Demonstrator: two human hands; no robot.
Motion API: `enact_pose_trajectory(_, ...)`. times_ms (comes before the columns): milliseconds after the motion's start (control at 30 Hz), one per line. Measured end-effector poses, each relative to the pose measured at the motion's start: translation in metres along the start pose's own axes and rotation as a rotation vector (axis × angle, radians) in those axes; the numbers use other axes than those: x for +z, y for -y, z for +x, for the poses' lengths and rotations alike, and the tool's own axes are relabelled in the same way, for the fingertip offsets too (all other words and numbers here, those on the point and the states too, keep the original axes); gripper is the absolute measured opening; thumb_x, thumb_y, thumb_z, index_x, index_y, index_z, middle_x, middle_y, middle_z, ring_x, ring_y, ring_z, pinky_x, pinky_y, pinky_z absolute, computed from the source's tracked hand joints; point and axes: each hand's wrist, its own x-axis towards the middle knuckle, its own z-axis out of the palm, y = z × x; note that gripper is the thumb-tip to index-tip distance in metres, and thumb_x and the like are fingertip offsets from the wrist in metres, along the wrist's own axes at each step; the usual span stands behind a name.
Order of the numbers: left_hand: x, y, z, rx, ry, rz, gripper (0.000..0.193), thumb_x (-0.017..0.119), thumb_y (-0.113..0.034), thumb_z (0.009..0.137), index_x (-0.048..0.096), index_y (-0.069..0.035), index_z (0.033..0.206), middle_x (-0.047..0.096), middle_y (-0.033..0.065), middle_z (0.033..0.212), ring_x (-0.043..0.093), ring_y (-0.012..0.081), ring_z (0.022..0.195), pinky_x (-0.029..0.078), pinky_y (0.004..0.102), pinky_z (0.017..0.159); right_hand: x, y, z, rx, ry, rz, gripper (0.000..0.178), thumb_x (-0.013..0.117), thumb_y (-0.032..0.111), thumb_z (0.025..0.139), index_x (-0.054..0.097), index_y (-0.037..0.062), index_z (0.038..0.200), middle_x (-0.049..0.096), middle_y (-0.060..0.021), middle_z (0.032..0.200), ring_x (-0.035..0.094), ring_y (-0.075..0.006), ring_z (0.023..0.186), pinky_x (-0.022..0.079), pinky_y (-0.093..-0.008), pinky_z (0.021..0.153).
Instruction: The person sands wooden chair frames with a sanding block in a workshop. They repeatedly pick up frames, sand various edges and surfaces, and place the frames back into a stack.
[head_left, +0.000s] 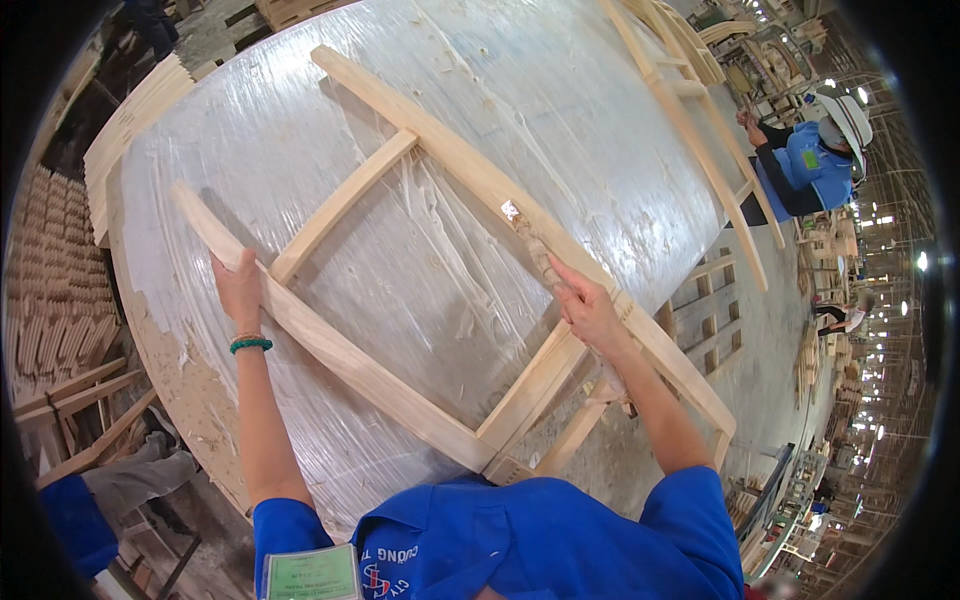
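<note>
A pale wooden chair frame (350, 360), with two long side rails joined by crosspieces, lies on a plastic-covered table (560, 110). My left hand (238, 288) is closed round the left rail, close to the joint with the far crosspiece. In my right hand (588, 312) is a long, thin tool with a wrapped handle (537, 250). Its shiny, flat metal tip points away from me and lies at the inner edge of the right rail (470, 165). The tool's exact kind is unclear. My fingers hide the middle of its handle.
Another wooden frame (690, 120) rests at the table's far right edge. Beyond it, a person in blue (815, 165) stands working. Stacked wooden parts (55, 270) fill the left side, and a slatted pallet (705, 310) lies on the floor at right.
</note>
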Motion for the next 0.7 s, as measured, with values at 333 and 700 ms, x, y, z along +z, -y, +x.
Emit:
enact_pose_trajectory(333, -0.009, 0.006, 0.002, 0.038, 0.032, 0.003, 0.064, 0.065, -0.029, 0.082, 0.044, 0.001, 0.134, 0.060, 0.0167, 0.120, 0.058, 0.0281, 0.108, 0.042, 0.0356, 0.094, 0.004, 0.008, 0.005, 0.000, 0.032, 0.051, 0.045, 0.050, 0.011, 0.096, 0.045, 0.0136, 0.141, 0.042, 0.0052, 0.064, 0.034, -0.0027, 0.049, 0.031, -0.0197, 0.043)
enact_pose_trajectory(700, -0.010, 0.013, 0.018, 0.103, 0.061, -0.125, 0.079, 0.068, -0.033, 0.079, 0.031, -0.004, 0.143, 0.058, 0.0169, 0.125, 0.058, 0.0290, 0.110, 0.043, 0.0363, 0.095, 0.048, 0.017, 0.044, -0.295, 0.066, -0.203, 0.041, 0.050, 0.013, 0.093, 0.052, 0.0077, 0.133, 0.058, -0.0043, 0.078, 0.047, -0.0097, 0.063, 0.043, -0.0253, 0.062)
